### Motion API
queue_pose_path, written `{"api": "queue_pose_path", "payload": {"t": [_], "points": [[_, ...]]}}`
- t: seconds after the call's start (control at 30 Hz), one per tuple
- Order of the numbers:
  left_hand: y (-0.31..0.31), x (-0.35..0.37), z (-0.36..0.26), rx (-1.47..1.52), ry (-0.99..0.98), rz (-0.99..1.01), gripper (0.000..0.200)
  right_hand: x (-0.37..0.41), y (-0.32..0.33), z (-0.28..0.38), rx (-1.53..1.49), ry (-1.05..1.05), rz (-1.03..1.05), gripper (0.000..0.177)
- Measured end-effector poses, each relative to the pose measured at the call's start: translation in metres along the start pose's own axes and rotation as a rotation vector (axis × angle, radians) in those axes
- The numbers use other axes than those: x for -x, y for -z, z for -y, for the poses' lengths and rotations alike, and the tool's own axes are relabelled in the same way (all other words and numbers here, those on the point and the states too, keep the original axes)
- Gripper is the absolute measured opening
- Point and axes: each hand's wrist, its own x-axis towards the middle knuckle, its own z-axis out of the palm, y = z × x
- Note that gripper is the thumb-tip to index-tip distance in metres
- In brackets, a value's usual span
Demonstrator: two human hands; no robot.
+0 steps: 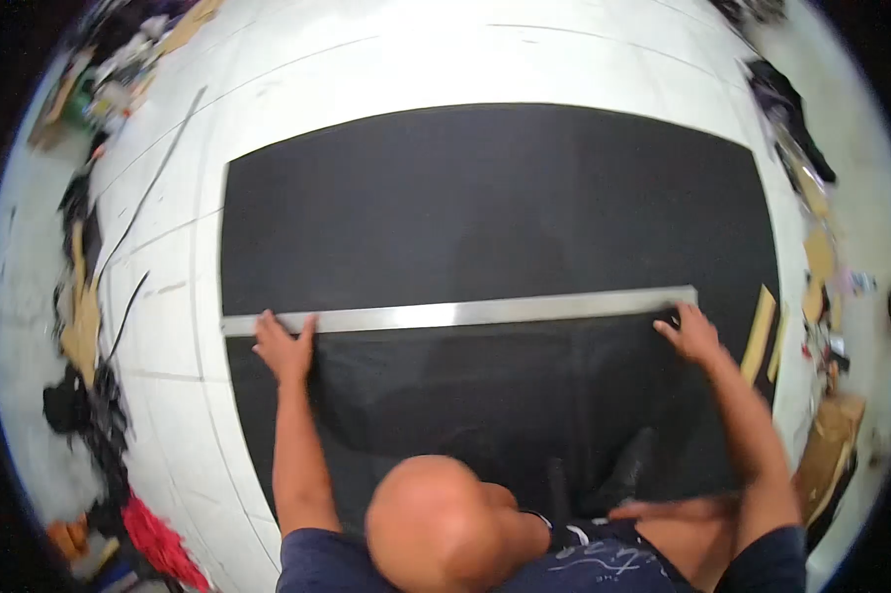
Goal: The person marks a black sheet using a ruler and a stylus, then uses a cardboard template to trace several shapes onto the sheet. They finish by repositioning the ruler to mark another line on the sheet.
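A long metal ruler [445, 314] lies across a large black sheet [396, 217], nearly level from left to right. My left hand [285, 346] rests at the ruler's left end, with thumb and fingers spread on its lower edge. At the ruler's right end is my right hand [690, 334], its thumb apart from the bent fingers and the fingertips at the lower edge. Below the ruler the black material shows creases and a glossy area.
The sheet lies on a white lined surface [159, 336]. Yellowish strips [759, 334] lie near its right edge. Thin dark strips [154, 198] and a red cloth [159, 534] are at the left. Brown cardboard [829, 445] and scraps line the right side.
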Motion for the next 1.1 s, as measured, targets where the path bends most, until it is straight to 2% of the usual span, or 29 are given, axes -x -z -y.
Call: {"api": "queue_pose_path", "payload": {"t": [0.07, 0.13, 0.2, 0.3, 0.4, 0.43, 0.53, 0.77, 1.0, 1.1], "points": [[0.002, -0.003, 0.002, -0.006, -0.004, -0.037, 0.102, -0.004, -0.049, 0.022, -0.191, 0.009, -0.244, 0.066], [0.016, -0.005, -0.008, 0.025, 0.023, -0.049, 0.099, -0.012, -0.074, 0.040, -0.206, -0.058, -0.357, 0.062], [0.013, -0.010, -0.003, 0.040, -0.011, -0.064, 0.095, -0.029, -0.101, 0.029, -0.154, -0.061, -0.466, 0.060], [0.007, -0.037, 0.032, 0.484, -0.039, -0.006, 0.093, -0.039, -0.091, 0.036, -0.148, -0.133, -0.427, 0.059], [0.009, -0.053, 0.054, 0.165, 0.017, -0.161, 0.093, -0.052, -0.079, 0.034, -0.165, -0.119, -0.417, 0.059], [0.010, -0.056, 0.061, 0.154, 0.096, -0.166, 0.095, -0.059, -0.076, 0.035, -0.177, -0.124, -0.422, 0.059], [0.009, -0.056, 0.076, 0.183, 0.138, -0.076, 0.097, -0.070, -0.083, 0.033, -0.202, -0.134, -0.453, 0.058], [0.009, -0.058, 0.085, 0.186, 0.143, 0.005, 0.109, -0.067, -0.098, 0.036, -0.227, -0.142, -0.542, 0.057], [-0.001, -0.059, 0.085, 0.067, 0.184, 0.038, 0.110, -0.068, -0.110, 0.033, -0.197, -0.109, -0.648, 0.055], [-0.001, -0.057, 0.087, 0.072, 0.181, 0.037, 0.109, -0.066, -0.110, 0.037, -0.196, -0.168, -0.631, 0.054]]}}
